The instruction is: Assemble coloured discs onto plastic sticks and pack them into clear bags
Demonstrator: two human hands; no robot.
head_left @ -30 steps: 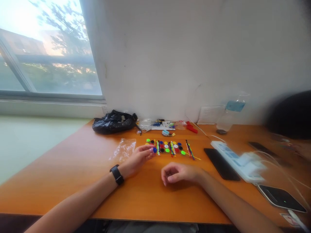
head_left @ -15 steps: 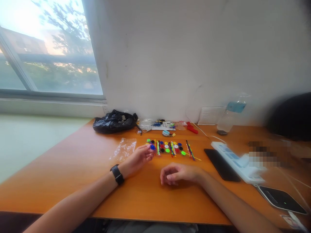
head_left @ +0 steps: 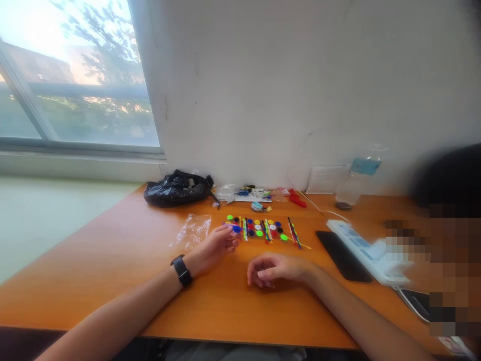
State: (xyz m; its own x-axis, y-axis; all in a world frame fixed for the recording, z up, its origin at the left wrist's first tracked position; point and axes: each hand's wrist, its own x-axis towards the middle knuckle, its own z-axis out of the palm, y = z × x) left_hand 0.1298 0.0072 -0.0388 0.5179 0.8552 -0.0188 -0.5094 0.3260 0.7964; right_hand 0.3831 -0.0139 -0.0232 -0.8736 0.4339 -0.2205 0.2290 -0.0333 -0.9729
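Note:
My left hand (head_left: 216, 244), with a black watch (head_left: 181, 271) on its wrist, pinches a round blue disc (head_left: 236, 228) between thumb and fingers. The disc is at the left end of rows of small coloured discs and arrow-shaped sticks, among them a green disc (head_left: 259, 233) and a yellow arrow stick (head_left: 300, 242). Nearer to me, my right hand (head_left: 276, 269) rests on the table, loosely curled with thumb and fingers a little apart, and I see nothing in it. Left of the discs lies a clear plastic bag (head_left: 193, 230), beside my left hand.
A black plastic bag (head_left: 176, 189) and small packets (head_left: 253, 194) lie along the wall. To the right are a dark phone (head_left: 342, 255), a white power strip (head_left: 361, 248), a bottle (head_left: 349, 185) and a partly blurred person (head_left: 451, 185). A window (head_left: 90, 90) is at the left.
Both my hands stay almost where they were, the left still pinching the blue disc. At the right edge, pixelated blocks now cover more of the person and part of a device there.

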